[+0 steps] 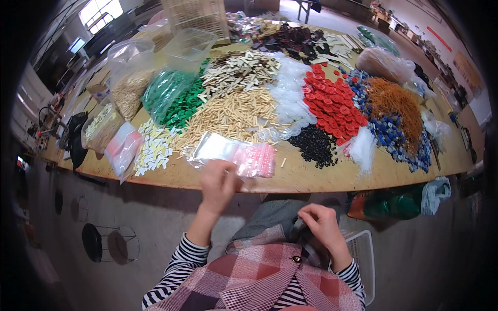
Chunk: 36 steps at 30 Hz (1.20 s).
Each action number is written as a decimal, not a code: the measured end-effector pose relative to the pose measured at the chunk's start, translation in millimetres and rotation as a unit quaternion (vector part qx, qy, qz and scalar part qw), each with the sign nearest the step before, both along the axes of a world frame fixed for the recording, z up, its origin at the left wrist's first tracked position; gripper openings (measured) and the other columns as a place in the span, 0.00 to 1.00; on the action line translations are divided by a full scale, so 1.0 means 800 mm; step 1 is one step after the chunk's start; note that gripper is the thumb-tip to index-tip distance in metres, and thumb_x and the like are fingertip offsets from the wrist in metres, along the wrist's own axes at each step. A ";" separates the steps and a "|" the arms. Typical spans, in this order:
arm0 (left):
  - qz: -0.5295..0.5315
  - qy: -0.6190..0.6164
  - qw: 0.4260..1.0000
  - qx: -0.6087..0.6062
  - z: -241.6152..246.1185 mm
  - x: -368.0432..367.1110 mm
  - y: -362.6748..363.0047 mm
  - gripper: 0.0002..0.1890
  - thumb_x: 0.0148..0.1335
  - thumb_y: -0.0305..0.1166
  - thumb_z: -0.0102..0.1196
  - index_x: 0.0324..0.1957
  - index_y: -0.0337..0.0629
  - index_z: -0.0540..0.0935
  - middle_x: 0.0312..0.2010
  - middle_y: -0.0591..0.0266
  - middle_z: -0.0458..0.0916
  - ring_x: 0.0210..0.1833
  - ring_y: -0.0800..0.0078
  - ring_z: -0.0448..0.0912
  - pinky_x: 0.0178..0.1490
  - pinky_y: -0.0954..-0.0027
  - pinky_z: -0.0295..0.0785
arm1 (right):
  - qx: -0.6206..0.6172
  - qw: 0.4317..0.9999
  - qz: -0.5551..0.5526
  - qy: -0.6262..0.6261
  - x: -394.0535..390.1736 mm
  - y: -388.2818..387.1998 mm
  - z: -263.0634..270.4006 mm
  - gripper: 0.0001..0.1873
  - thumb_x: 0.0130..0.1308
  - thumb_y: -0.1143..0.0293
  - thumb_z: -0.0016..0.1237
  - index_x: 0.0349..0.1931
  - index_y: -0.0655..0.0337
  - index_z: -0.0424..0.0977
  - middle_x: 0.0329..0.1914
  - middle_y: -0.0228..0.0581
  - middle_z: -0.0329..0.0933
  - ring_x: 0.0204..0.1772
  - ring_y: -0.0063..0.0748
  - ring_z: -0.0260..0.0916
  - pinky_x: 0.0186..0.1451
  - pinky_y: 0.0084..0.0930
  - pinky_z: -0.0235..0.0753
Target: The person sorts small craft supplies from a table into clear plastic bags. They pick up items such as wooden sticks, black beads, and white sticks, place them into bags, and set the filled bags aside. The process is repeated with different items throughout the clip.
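Observation:
My left hand is at the table's front edge, close to a stack of clear zip-lock bags with pink-red tops. Its fingers are bent and blurred, so whether they pinch a bag is unclear. Above my lap, off the table, hangs my right hand, fingers curled with thumb and forefinger close together. Anything between those fingers is too small to tell. Behind the bags spreads a heap of short wooden dowels. Small black rings and red plastic discs lie to the right.
Yellow and white pieces, green pieces, white strands, blue parts and orange rubber bands cover the wooden table. A white plastic basket stands right of my lap. Stools are at left.

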<state>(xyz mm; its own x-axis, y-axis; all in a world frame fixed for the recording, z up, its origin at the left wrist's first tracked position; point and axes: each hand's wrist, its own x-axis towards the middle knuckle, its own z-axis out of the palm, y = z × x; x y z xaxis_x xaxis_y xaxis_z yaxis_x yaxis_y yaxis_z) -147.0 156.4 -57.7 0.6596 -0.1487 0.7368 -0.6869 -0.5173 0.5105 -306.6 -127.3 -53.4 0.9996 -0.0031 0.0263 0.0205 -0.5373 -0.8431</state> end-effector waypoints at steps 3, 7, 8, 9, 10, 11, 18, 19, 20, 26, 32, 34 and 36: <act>-0.140 -0.008 0.986 0.086 0.018 -0.049 -0.068 0.07 0.57 0.27 0.68 0.36 0.43 0.83 0.33 0.59 0.81 0.36 0.57 0.78 0.43 0.56 0.72 | 0.230 0.972 -0.033 0.030 0.015 0.016 0.018 0.11 0.71 0.74 0.59 0.50 0.67 0.82 0.43 0.39 0.88 0.41 0.24 0.85 0.40 0.19 0.80; -0.236 -0.020 0.963 0.126 0.023 -0.064 -0.113 0.08 0.56 0.28 0.69 0.36 0.43 0.83 0.33 0.62 0.80 0.37 0.60 0.77 0.43 0.60 0.71 | 0.295 0.950 -0.060 0.086 0.013 0.007 0.012 0.09 0.76 0.74 0.53 0.52 0.68 0.81 0.43 0.39 0.88 0.36 0.21 0.83 0.31 0.13 0.75; -0.244 -0.012 0.961 0.127 0.021 -0.063 -0.119 0.08 0.56 0.29 0.68 0.36 0.43 0.83 0.33 0.62 0.79 0.37 0.61 0.77 0.44 0.60 0.71 | 0.314 0.943 -0.070 0.086 0.010 0.002 0.007 0.09 0.76 0.74 0.53 0.51 0.68 0.81 0.43 0.39 0.88 0.35 0.20 0.83 0.30 0.13 0.74; -0.252 -0.002 0.960 0.124 0.018 -0.060 -0.124 0.07 0.57 0.30 0.68 0.36 0.44 0.83 0.32 0.62 0.79 0.37 0.61 0.77 0.44 0.61 0.71 | 0.318 0.935 -0.102 0.119 0.007 -0.002 0.002 0.09 0.77 0.74 0.52 0.50 0.68 0.81 0.43 0.39 0.88 0.34 0.20 0.83 0.29 0.13 0.73; -0.262 0.005 0.957 0.128 0.014 -0.058 -0.127 0.07 0.57 0.29 0.68 0.36 0.43 0.83 0.32 0.62 0.79 0.37 0.61 0.77 0.44 0.61 0.71 | 0.333 0.935 -0.087 0.083 0.003 -0.006 -0.003 0.08 0.77 0.74 0.52 0.50 0.68 0.81 0.42 0.39 0.88 0.34 0.20 0.82 0.29 0.14 0.73; -0.272 0.015 0.954 0.128 0.011 -0.056 -0.131 0.07 0.57 0.29 0.68 0.36 0.43 0.83 0.32 0.62 0.79 0.37 0.61 0.77 0.44 0.61 0.71 | 0.332 0.935 -0.095 0.081 -0.001 -0.010 -0.007 0.08 0.77 0.74 0.52 0.49 0.68 0.81 0.42 0.39 0.88 0.33 0.20 0.82 0.29 0.14 0.73; -0.317 0.117 0.936 0.101 0.001 -0.054 -0.166 0.08 0.58 0.29 0.69 0.38 0.42 0.83 0.33 0.59 0.79 0.37 0.59 0.78 0.44 0.61 0.74 | 0.278 0.958 -0.056 0.027 -0.017 -0.031 -0.021 0.07 0.78 0.74 0.51 0.44 0.68 0.81 0.34 0.37 0.86 0.29 0.18 0.79 0.28 0.14 0.72; -0.346 0.173 0.920 0.068 0.001 -0.056 -0.171 0.09 0.58 0.29 0.69 0.39 0.42 0.83 0.33 0.59 0.81 0.37 0.60 0.79 0.44 0.62 0.74 | 0.287 0.955 -0.076 0.017 -0.016 -0.034 -0.023 0.07 0.77 0.74 0.52 0.43 0.68 0.81 0.33 0.35 0.85 0.29 0.17 0.78 0.29 0.15 0.73; -0.367 0.242 0.897 0.037 0.001 -0.061 -0.174 0.10 0.58 0.29 0.70 0.41 0.41 0.84 0.34 0.59 0.82 0.37 0.61 0.80 0.43 0.63 0.75 | 0.301 0.949 -0.094 0.004 -0.016 -0.035 -0.025 0.06 0.76 0.74 0.54 0.41 0.67 0.82 0.32 0.33 0.84 0.29 0.16 0.77 0.29 0.16 0.73; -0.387 0.290 0.871 0.087 -0.004 -0.069 -0.187 0.12 0.59 0.30 0.72 0.44 0.42 0.86 0.35 0.57 0.85 0.38 0.63 0.85 0.41 0.66 0.79 | 0.311 0.935 -0.166 -0.026 -0.016 -0.036 -0.030 0.06 0.74 0.73 0.58 0.37 0.66 0.83 0.28 0.30 0.82 0.27 0.14 0.73 0.29 0.16 0.71; -0.390 0.272 0.876 0.081 -0.014 -0.064 -0.177 0.06 0.60 0.27 0.67 0.39 0.41 0.86 0.33 0.54 0.85 0.36 0.56 0.85 0.39 0.61 0.79 | 0.268 0.947 -0.178 -0.014 -0.013 -0.028 -0.033 0.05 0.72 0.75 0.59 0.35 0.65 0.82 0.24 0.27 0.79 0.25 0.12 0.70 0.27 0.17 0.69; -0.359 0.265 0.891 0.087 -0.017 -0.066 -0.174 0.05 0.60 0.26 0.67 0.38 0.41 0.85 0.32 0.53 0.85 0.35 0.56 0.85 0.38 0.60 0.79 | 0.236 0.954 -0.180 -0.039 -0.010 -0.021 -0.037 0.06 0.71 0.76 0.59 0.32 0.64 0.80 0.22 0.26 0.76 0.25 0.11 0.68 0.27 0.17 0.67; -0.342 0.244 0.904 0.080 -0.019 -0.069 -0.175 0.05 0.59 0.25 0.66 0.37 0.41 0.85 0.30 0.53 0.84 0.33 0.55 0.85 0.37 0.60 0.79 | 0.175 0.963 -0.182 -0.095 -0.007 -0.014 -0.041 0.08 0.69 0.77 0.59 0.29 0.64 0.78 0.21 0.26 0.73 0.24 0.10 0.64 0.26 0.18 0.65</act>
